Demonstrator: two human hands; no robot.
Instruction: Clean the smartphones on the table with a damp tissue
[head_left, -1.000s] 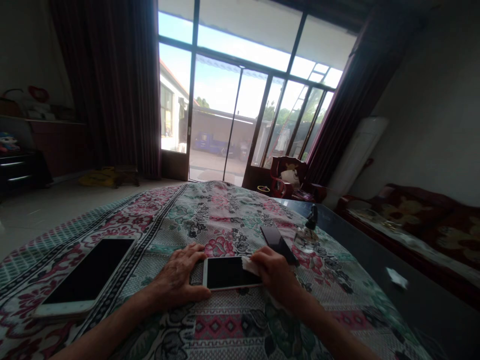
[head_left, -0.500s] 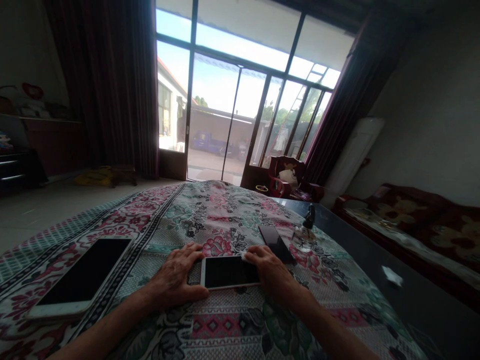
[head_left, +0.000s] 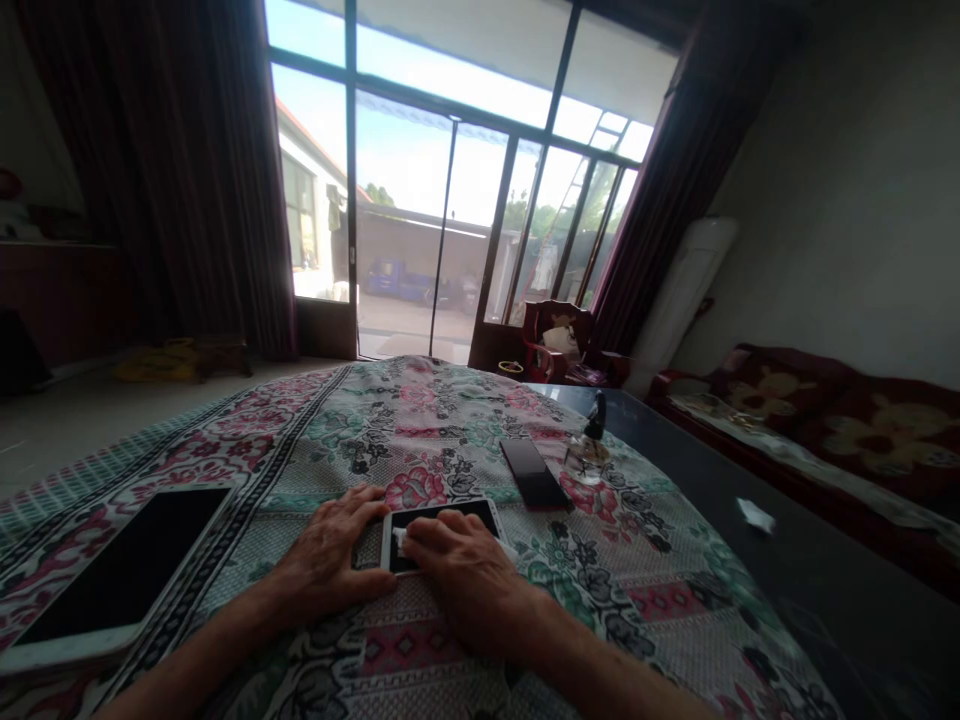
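A white-framed smartphone (head_left: 442, 517) lies face up on a floral quilt (head_left: 420, 420), mostly covered by my right hand (head_left: 459, 572). That hand presses a small white tissue (head_left: 400, 542) onto the phone's screen near its left end. My left hand (head_left: 328, 556) sits on the quilt with its fingertips against the phone's left edge. A larger white-framed tablet or phone (head_left: 124, 565) lies dark-screened further left. Beyond my right hand is a black smartphone (head_left: 532, 472).
A glass bottle with a black cap (head_left: 587, 455) stands at the quilt's right side. A dark glass tabletop (head_left: 750, 560) with a scrap of white paper (head_left: 755, 515) lies to the right. Beyond are a red sofa (head_left: 817, 425), a red chair (head_left: 559, 340) and glass doors (head_left: 420, 190).
My right hand has slid left across the phone, carrying the tissue from the screen's right end to its left end. My left hand stays at the phone's edge. The view has shifted slightly.
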